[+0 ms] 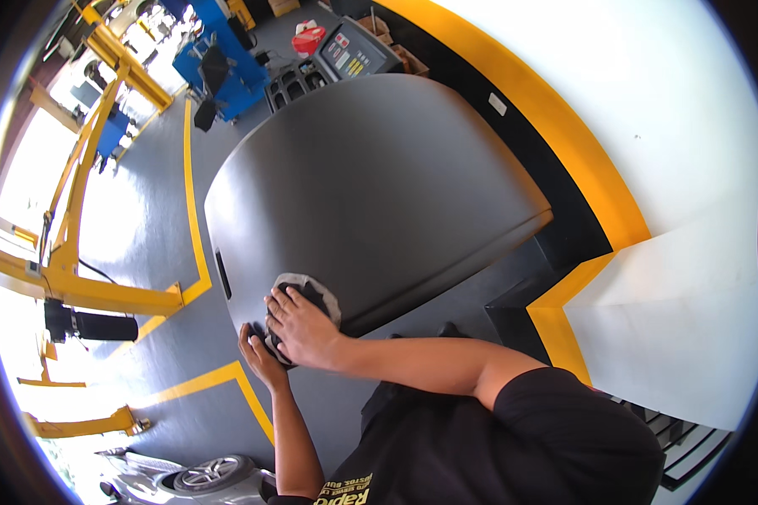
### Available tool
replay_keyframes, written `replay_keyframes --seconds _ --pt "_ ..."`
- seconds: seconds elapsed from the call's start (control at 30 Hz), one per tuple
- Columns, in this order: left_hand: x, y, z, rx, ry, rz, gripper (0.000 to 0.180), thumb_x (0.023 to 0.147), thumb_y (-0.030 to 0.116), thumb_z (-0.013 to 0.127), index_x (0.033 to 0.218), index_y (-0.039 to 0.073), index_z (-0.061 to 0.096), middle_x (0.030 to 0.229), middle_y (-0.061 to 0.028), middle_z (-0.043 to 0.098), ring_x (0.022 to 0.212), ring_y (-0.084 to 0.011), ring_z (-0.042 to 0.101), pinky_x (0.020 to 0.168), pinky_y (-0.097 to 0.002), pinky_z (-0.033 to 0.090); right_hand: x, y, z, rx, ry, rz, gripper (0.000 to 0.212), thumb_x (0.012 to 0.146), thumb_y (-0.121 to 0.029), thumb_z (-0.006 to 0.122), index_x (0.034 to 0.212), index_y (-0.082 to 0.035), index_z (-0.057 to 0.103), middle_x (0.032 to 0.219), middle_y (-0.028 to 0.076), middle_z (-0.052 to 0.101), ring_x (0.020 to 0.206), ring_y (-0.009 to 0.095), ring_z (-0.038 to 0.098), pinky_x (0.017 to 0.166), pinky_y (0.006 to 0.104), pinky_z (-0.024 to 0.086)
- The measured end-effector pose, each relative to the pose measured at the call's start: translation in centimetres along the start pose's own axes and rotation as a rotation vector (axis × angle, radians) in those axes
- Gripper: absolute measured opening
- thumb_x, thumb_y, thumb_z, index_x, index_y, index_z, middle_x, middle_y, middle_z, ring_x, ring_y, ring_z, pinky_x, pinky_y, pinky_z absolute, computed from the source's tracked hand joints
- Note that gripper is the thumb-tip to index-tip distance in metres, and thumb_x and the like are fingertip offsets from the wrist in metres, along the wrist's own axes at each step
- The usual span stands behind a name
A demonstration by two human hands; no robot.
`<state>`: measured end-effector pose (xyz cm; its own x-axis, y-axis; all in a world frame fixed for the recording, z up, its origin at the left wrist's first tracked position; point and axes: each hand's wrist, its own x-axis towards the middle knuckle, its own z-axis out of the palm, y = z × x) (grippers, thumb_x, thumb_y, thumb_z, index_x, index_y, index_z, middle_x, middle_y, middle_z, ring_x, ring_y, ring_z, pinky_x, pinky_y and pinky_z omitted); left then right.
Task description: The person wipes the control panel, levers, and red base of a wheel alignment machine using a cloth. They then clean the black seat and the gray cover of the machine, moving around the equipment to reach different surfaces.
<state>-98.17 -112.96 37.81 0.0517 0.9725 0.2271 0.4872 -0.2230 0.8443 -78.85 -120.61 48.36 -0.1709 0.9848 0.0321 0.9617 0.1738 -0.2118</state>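
Note:
A large dark grey curved cover (pixel 370 177), matte and smooth, spreads out in front of me. On its near left corner lies a bunched cloth (pixel 329 296), dark in the middle with a light grey rim. My right hand (pixel 301 326) presses flat on the cloth, fingers slightly apart, its arm reaching across my body. Just left of it, my left hand (pixel 263 360) curls around the cover's near corner, close to the cloth's edge. Part of its grip is hidden. A dark slot (pixel 222 274) is cut in the cover's left side.
Behind the cover stand a machine's control panel (pixel 355 52) and a black compartment tray (pixel 296 84). A blue machine (pixel 221 63) is farther back. Yellow lift arms (pixel 84 286) reach in from the left; a car wheel (pixel 215 474) shows below. A white wall (pixel 648 126) with a yellow band bounds the right.

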Motion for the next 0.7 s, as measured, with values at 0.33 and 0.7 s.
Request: replay_keyframes --seconds 0.33,0.7 --pt "-0.2 0.8 -0.4 0.099 -0.027 -0.015 0.041 0.106 0.024 0.047 0.133 -0.003 0.06 0.144 -0.0167 0.057 0.136 -0.0312 0.05 0.118 -0.0405 0.033 -15.4 22.4 -4.4 0.162 0.385 0.783 0.061 0.102 -0.048 0.052 0.154 -0.017 0.048 0.164 0.014 0.037 0.153 0.035 0.032 0.124 0.0509 0.025" --pt "1.5 -3.8 -0.3 -0.085 0.074 -0.206 0.043 0.106 0.022 0.038 0.127 -0.005 0.064 0.135 -0.0159 0.063 0.13 -0.0275 0.055 0.116 -0.0406 0.037 -31.7 53.3 10.2 0.629 0.404 1.228 0.063 0.109 -0.048 0.034 0.155 -0.006 0.045 0.158 0.017 0.046 0.15 0.032 0.039 0.124 0.0399 0.028"
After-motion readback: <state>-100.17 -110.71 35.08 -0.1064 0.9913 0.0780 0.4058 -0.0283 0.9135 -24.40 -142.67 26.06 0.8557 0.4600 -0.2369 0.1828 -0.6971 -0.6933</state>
